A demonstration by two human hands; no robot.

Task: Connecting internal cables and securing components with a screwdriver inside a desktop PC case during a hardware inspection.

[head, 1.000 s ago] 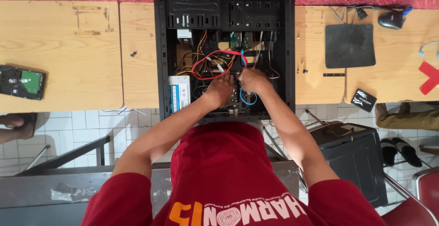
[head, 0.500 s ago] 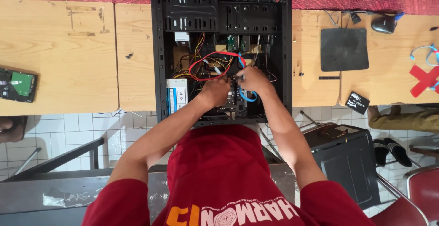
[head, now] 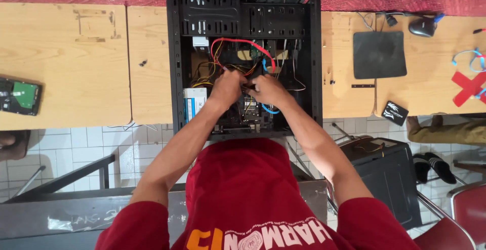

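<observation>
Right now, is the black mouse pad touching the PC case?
Apart. The head view shows bare wooden desk between the mouse pad and the PC case.

An open computer case (head: 243, 57) lies on the bench (head: 66, 63), reaching over its near edge. Both hands meet inside it among cables (head: 238, 52), the left hand (head: 227, 87) just beside the right hand (head: 266, 89). A hard drive (head: 19, 96) lies at the bench's left edge. A mouse pad (head: 379, 54) lies right of the case, a mouse (head: 422, 26) behind it toward the far edge.

One head view looks straight down, fairly close — onto the open computer case (head: 243, 57).
</observation>
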